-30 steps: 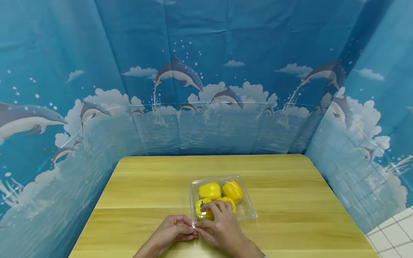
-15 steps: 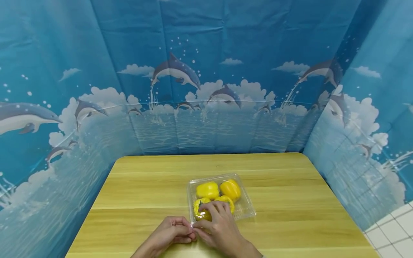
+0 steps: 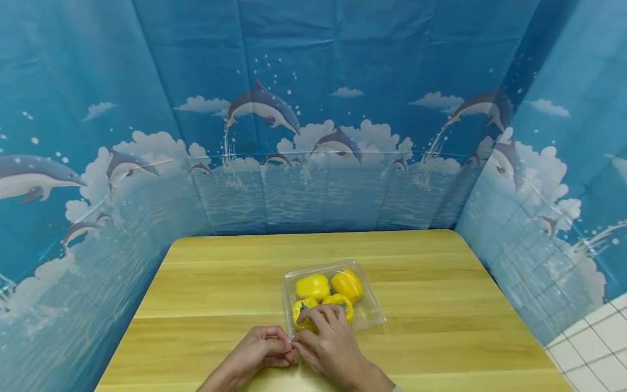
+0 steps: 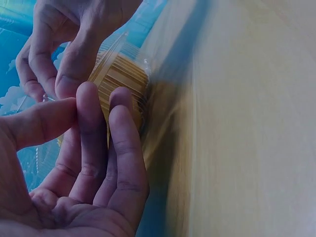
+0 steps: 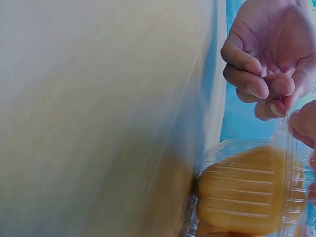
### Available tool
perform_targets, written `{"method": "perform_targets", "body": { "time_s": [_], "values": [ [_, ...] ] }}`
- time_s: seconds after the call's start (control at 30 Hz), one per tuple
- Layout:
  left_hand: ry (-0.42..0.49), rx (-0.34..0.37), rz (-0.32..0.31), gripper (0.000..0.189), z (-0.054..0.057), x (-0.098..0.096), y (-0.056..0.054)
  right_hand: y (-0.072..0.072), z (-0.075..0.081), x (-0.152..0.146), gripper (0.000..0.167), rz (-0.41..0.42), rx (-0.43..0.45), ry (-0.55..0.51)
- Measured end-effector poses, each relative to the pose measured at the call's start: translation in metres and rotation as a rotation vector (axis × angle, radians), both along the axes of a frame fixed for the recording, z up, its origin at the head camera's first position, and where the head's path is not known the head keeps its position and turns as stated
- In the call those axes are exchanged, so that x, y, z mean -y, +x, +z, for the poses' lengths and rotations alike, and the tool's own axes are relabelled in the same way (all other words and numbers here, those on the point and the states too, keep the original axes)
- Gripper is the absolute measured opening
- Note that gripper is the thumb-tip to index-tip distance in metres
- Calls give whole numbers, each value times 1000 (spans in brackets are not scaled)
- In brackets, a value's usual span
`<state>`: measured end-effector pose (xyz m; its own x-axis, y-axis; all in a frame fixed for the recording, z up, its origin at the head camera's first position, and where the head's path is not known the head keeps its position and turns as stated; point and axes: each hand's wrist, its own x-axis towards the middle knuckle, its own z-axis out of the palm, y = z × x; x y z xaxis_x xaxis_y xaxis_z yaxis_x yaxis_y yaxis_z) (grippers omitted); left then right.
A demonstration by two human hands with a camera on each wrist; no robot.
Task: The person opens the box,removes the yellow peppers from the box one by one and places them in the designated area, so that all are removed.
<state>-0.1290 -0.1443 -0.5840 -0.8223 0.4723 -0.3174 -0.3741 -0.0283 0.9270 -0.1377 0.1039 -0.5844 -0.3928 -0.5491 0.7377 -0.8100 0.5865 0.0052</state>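
Note:
A clear plastic clamshell box [image 3: 370, 314] stands on the table, turned slightly, with several yellow bell peppers [image 3: 312, 287] inside. At its near left corner, my left hand [image 3: 264, 348] pinches the rim between thumb and fingertip. My right hand [image 3: 333, 343] arches over the lid's near side; its thumb and index finger pinch the rim beside the left fingertips. From the left wrist, the ribbed side wall [image 4: 123, 79] shows behind the fingers. The right wrist view has the rim [image 5: 286, 197] running up to the left fingertips. The right hand partly hides the front peppers.
The wooden table [image 3: 210, 283] extends around the box on all sides. Behind it and along both sides hangs a blue dolphin-print curtain [image 3: 303, 201]. White floor tiles [image 3: 588, 343] appear at the lower right.
The head view shifts slightly, so the scene slides a little left and up. Both hands stay at the same corner of the box, and the peppers keep their places.

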Motion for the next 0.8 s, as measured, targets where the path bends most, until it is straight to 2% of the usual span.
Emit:
{"method": "perform_targets", "body": {
  "time_s": [0.3, 0.43, 0.53, 0.67, 0.8],
  "values": [
    [-27, -50, 46, 7, 3, -3, 1, -6, -2, 4, 12, 77, -5, 17],
    [-22, -65, 51, 7, 5, -7, 0, -7, 1, 2, 19, 82, -29, 40],
    [-20, -70, 53, 8, 5, -8, 1, -8, 3, 0, 16, 82, -32, 50],
    [-22, -57, 67, 10, 5, -8, 1, -8, 6, -3, 9, 79, 4, 49],
    [6, -17, 89, 13, 4, -8, 1, -10, 10, -8, 15, 92, 69, 38]
  ]
}}
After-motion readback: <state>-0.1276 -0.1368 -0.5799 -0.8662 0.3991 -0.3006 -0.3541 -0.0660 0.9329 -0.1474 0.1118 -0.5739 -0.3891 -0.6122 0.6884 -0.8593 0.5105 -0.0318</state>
